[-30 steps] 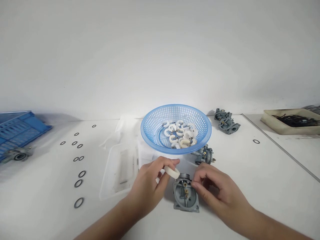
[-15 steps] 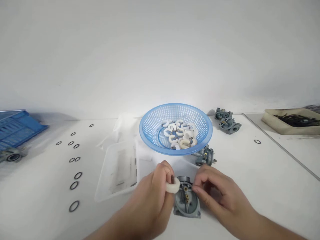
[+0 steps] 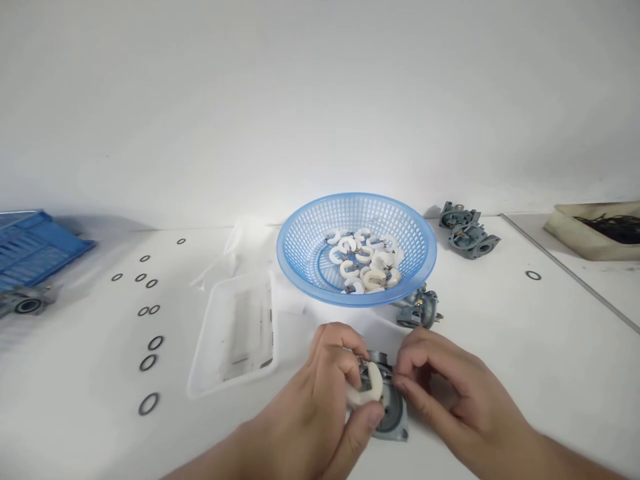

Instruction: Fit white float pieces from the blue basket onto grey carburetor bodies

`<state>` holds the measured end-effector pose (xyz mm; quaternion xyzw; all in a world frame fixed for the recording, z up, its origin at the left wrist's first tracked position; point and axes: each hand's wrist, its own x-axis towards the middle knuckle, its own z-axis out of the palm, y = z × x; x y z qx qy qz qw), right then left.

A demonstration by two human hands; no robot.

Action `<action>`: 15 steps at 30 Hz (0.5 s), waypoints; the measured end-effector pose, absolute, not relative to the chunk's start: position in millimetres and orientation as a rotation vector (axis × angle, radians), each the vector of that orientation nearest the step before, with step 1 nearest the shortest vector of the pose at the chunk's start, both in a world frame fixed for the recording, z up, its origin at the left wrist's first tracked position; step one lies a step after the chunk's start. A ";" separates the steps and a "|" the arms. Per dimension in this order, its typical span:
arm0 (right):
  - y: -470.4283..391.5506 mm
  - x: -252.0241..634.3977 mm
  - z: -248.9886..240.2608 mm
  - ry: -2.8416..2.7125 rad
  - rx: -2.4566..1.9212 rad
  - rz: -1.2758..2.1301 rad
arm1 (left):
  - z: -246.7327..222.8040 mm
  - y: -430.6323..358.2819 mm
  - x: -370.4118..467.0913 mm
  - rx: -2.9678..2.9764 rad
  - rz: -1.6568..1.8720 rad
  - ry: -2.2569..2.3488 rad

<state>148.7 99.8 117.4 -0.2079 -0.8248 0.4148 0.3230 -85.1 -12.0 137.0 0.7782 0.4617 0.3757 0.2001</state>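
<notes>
My left hand is closed on a white C-shaped carburetor float, held over the open bowl side of a carburetor body. The float covers much of the body's inside. At the body's upper right edge is my right hand, thumb and forefinger pinched together; whatever may be between the fingertips is too small to make out. Beyond the hands stands a blue mesh basket with several more white floats in it. Another carburetor lies against the basket's right front side.
Black rubber rings lie scattered on the left, with one more ring on the right. A clear plastic tray sits left of my hands. Further out are a blue crate, more carburetors and a cream box holding dark parts.
My left hand has brought the float rightward over the carburetor body and turned it, its thumb now against the float's near side. My right hand keeps its pinch at the body's edge.
</notes>
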 end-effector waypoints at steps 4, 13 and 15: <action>99.4 150.1 117.6 -2.167 -0.548 1.087 | 131.4 -10.2 -85.4 2.147 1.144 1.221; 98.4 151.6 113.8 -2.142 -0.574 1.195 | 141.1 -11.7 -72.6 1.773 1.324 1.310; 98.3 151.2 114.6 -2.140 -0.574 1.182 | 142.7 -10.9 -71.3 1.811 1.332 1.386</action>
